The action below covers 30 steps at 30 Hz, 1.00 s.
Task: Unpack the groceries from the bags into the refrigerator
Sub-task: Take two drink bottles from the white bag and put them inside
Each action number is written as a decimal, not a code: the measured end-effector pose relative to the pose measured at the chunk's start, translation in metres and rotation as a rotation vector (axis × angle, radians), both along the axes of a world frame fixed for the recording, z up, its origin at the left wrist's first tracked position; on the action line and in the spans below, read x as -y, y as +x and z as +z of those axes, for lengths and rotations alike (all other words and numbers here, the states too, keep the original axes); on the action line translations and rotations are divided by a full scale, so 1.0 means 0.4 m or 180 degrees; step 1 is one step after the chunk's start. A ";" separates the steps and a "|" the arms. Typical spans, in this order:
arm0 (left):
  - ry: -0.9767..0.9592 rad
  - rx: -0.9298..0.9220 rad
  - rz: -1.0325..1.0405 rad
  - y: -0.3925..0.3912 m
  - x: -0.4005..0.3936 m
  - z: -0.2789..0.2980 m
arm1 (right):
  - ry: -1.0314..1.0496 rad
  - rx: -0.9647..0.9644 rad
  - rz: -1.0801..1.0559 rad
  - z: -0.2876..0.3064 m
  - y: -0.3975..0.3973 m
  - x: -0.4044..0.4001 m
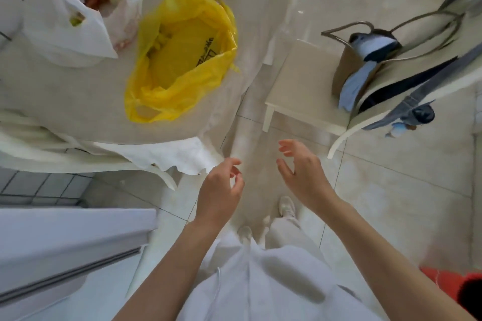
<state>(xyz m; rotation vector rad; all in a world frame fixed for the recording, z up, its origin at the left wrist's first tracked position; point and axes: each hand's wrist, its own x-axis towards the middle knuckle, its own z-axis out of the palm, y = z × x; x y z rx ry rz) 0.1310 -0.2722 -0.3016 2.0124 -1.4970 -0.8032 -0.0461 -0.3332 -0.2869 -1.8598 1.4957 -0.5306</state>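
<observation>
**Empty-handed between table and fridge**

Standing on the pale tiled floor (pixel 391 203), looking straight down past a white top and two light shoes. Holding both arms out in front, bare, over the gap between the table (pixel 65 101) and a cream chair (pixel 300 91). Left hand (pixel 221 190) hovering just off the table's near corner, fingers loosely curled, gripping nothing. Right hand (pixel 302 172) spreading wider beside it, fingers bent and parted, likewise carrying nothing (palm turned inward toward the other hand). Hands staying apart, not touching.

Lying on the cloth-covered table: a yellow plastic bag (pixel 182 60), mouth gaping wide toward the camera, interior looking mostly yellow film with some black print, contents impossible to make out. Sitting just left of it and farther back: a white plastic bag (pixel 78 21), also open, showing something brownish-orange and a bit of green inside.

Showing at lower left: a white, flat-topped appliance edge (pixel 65 242), presumably the refrigerator, door state not discernible. Resting on the chair at right: a brown paper bag (pixel 349 70) with blue and dark clothing spilling out.
</observation>
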 end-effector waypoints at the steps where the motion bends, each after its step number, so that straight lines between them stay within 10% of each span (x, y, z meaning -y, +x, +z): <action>1: 0.0027 -0.0020 0.0112 -0.005 0.028 -0.003 | -0.0001 -0.0014 0.0112 -0.005 -0.006 0.043; 16: 0.0010 -0.0049 0.1948 -0.064 0.354 0.001 | -0.0113 -0.0165 0.1954 0.003 0.032 0.616; 30: -0.0352 0.0227 0.2662 0.308 0.609 0.003 | -0.0535 0.0061 0.2679 0.065 0.463 0.919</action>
